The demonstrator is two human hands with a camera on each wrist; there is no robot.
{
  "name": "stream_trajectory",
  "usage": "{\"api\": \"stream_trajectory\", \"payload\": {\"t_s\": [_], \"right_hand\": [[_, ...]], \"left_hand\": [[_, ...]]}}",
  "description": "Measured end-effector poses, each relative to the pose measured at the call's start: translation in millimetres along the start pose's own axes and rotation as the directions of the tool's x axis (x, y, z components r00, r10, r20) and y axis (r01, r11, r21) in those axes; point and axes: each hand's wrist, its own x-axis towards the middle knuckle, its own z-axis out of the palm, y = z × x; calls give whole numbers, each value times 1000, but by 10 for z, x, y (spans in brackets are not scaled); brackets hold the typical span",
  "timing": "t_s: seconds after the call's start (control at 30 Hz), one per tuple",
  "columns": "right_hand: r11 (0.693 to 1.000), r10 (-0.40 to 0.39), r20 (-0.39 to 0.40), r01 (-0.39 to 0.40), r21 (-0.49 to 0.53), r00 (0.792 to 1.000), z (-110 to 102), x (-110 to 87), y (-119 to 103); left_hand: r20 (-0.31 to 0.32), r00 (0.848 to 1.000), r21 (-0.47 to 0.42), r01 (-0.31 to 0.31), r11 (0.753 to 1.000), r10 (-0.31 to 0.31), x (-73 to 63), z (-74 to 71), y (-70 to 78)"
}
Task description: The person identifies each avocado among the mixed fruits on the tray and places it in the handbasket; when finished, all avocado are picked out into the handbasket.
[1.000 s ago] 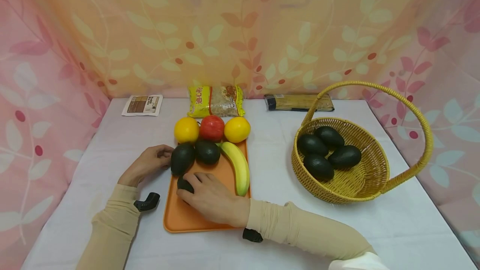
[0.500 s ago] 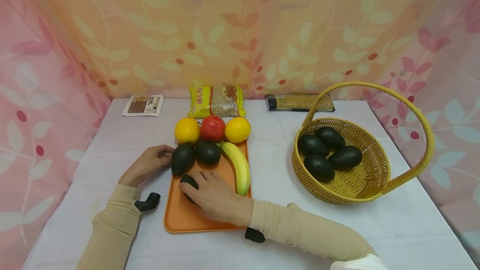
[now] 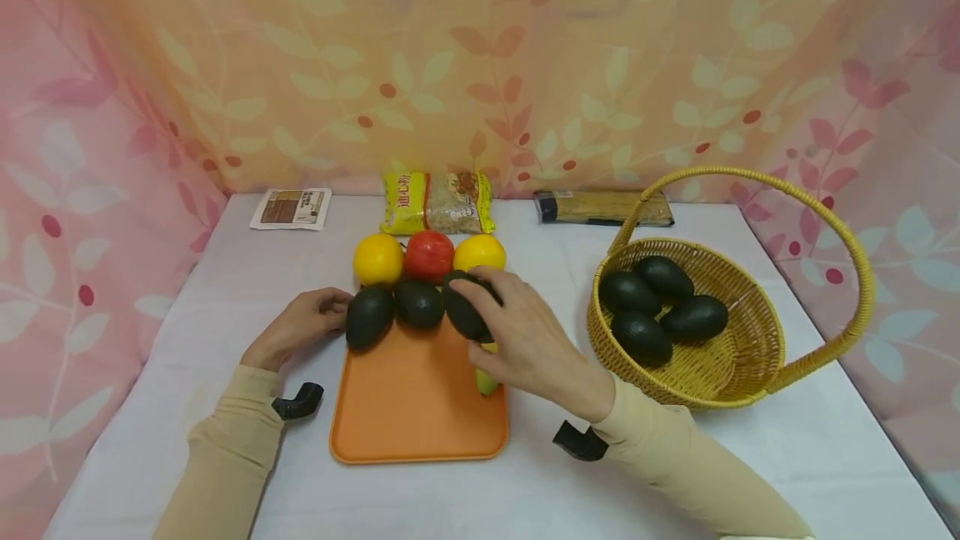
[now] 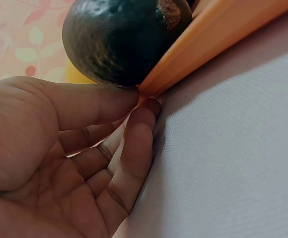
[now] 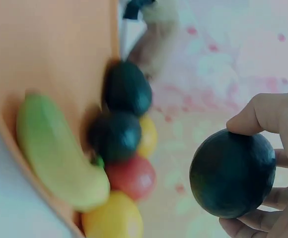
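Observation:
My right hand (image 3: 528, 336) grips a dark avocado (image 5: 233, 173) above the right side of the orange tray (image 3: 420, 407), over the banana (image 5: 59, 153). Much of the banana is hidden in the head view. At the tray's left edge, my left hand (image 3: 303, 323) pinches the rim between thumb and fingertips, just below another avocado (image 4: 124, 39). A second avocado (image 3: 419, 304) lies beside that one on the tray. Behind them sit a yellow-orange fruit (image 3: 378, 260), a red apple (image 3: 429, 256) and a yellow fruit (image 3: 480, 252).
To the right stands a yellow woven basket (image 3: 757, 298) with a tall arched handle and several avocados inside. Along the back lie a small packet (image 3: 291, 209), a yellow pasta bag (image 3: 437, 203) and a dark-ended noodle pack (image 3: 604, 207). Patterned curtains surround the white table.
The right hand has picked the avocado up from the tray's left part and carried it up and to the right, over the banana. The left hand has stayed at the tray edge.

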Motion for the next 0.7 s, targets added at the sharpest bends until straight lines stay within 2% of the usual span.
{"api": "stream_trajectory", "payload": {"t_s": [0.2,0.43,0.6,0.7], "right_hand": [[990,138,-60,-141,-33,989,-410,-277,343],[948,302,-130,-312,-62,944,-795,-754,825],[919,360,-117,-373,-130,926,-924,-1057,1050],[893,407,-65,-412,-179,911,-938,-1175,1131]], "left_hand": [[-11,1000,22,-2,1000,2,28,17,-40],[-15,1000,34,-11,999,12,51,29,-21],[-18,1000,32,-13,999,13,36,18,-11],[-25,1000,33,-16,999,17,16,14,-16]]}}
